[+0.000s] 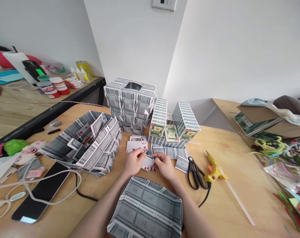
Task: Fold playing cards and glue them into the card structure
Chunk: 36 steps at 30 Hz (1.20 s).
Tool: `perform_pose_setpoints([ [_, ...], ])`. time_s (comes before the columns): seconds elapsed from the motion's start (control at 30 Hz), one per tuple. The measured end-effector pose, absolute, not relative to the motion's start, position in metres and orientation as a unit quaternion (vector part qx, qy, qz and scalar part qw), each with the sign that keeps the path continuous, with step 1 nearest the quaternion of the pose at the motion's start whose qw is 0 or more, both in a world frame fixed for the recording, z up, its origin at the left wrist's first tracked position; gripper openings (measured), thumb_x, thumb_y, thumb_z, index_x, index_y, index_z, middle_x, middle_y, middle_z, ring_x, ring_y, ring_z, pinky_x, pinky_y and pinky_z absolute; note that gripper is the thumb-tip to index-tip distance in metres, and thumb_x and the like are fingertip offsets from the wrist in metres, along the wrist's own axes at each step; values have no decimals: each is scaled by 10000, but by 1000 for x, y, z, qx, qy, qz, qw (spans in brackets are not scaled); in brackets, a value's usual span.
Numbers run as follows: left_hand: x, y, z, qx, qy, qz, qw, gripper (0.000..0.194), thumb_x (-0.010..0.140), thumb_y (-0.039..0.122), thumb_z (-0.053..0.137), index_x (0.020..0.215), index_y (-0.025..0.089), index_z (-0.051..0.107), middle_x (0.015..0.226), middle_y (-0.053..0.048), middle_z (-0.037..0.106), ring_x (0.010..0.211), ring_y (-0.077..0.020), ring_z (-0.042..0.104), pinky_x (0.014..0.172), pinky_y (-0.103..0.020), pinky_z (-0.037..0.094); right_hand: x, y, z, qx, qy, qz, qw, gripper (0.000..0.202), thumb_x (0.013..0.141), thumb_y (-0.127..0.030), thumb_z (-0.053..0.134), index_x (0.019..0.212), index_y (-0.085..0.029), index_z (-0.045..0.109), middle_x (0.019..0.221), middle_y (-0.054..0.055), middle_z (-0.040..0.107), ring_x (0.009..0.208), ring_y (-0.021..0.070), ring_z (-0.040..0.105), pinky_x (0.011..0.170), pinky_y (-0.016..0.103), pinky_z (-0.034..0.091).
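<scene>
My left hand (pixel 134 161) and my right hand (pixel 164 164) meet at the middle of the wooden table, each pinching an edge of a playing card (pixel 147 162) with red hearts on it. Just beyond them lie face-up cards (pixel 137 145) and a row of patterned card pieces (pixel 171 152). Nearest my body, between the forearms, stands an open tray made of cards (pixel 145 211). At the left, a larger card basket (pixel 90 145) holds folded and loose cards. A box built of cards (pixel 131 102) rises behind the hands.
Stacked card packs (pixel 185 120) stand at the back. Black scissors (pixel 196 173), a yellow glue gun (pixel 215 170) and a clear glue stick (pixel 240 202) lie at the right. A phone (pixel 42 191) and white cable (pixel 65 171) lie at the left. Craft scraps crowd the far right.
</scene>
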State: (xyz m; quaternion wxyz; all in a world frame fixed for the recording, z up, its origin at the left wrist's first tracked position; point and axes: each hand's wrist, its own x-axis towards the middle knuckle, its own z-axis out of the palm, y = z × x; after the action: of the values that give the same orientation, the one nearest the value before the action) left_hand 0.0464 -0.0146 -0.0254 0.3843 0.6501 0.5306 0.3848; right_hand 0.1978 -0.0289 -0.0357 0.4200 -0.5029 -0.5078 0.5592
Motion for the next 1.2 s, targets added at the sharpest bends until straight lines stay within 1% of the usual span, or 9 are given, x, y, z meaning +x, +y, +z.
perform_pose_setpoints([
  [0.23,46,-14,-27,632,536,401,392,240,762,317,452,585,158,484,518,47,429,490,-80,381,462,-181,298,200,-30,-33,-500,-497,569,424,191,669,-205,432,775,-140,576,409,-57,508,355,93,462,376,197,339],
  [0.37,45,-15,-25,624,536,409,395,258,772,332,450,578,161,459,505,56,391,474,-75,363,457,-180,289,201,-29,-32,-480,-442,610,450,203,698,-297,467,785,-141,564,436,-34,526,373,117,488,381,221,360],
  [0.43,45,-15,-24,621,535,413,397,262,775,335,451,579,161,450,504,58,382,470,-72,358,458,-179,289,201,-28,-32,-461,-431,627,455,234,727,-363,466,752,-147,554,456,-15,541,383,123,499,386,227,366],
  [0.57,45,-16,-25,622,532,413,398,256,775,338,451,590,160,457,503,54,383,470,-73,359,453,-179,291,200,-29,-30,-474,-482,589,444,292,750,-440,496,665,-162,523,435,-20,527,372,102,473,390,212,354],
  [0.73,46,-15,-26,633,530,404,394,244,769,337,461,607,156,478,513,51,393,479,-71,357,450,-176,288,200,-30,-29,-495,-514,546,440,294,761,-440,495,680,-159,524,396,-43,490,341,83,409,364,199,318],
  [0.93,46,-15,-27,635,527,407,392,244,759,343,476,607,155,507,508,48,429,474,-69,376,445,-167,305,198,-31,-27,-499,-506,545,445,265,733,-423,532,738,-157,540,439,-49,490,356,87,435,365,202,339],
  [1.03,46,-14,-29,633,525,411,394,249,770,356,476,637,153,532,534,37,479,497,-76,417,465,-170,336,197,-32,-26,-500,-513,534,449,261,713,-417,565,746,-159,552,465,-54,478,360,79,419,360,200,324],
  [1.13,47,-13,-31,635,517,407,405,216,754,355,517,721,150,578,582,22,540,537,-92,477,490,-181,380,197,-31,-28,-510,-516,512,461,266,723,-423,558,738,-157,565,473,-51,460,376,76,392,368,201,304],
  [1.2,48,-12,-32,632,508,411,416,214,715,342,574,813,152,594,648,8,593,599,-114,538,540,-203,432,199,-29,-31,-517,-515,496,471,277,727,-433,553,737,-157,576,510,-33,484,408,83,397,386,206,311],
])
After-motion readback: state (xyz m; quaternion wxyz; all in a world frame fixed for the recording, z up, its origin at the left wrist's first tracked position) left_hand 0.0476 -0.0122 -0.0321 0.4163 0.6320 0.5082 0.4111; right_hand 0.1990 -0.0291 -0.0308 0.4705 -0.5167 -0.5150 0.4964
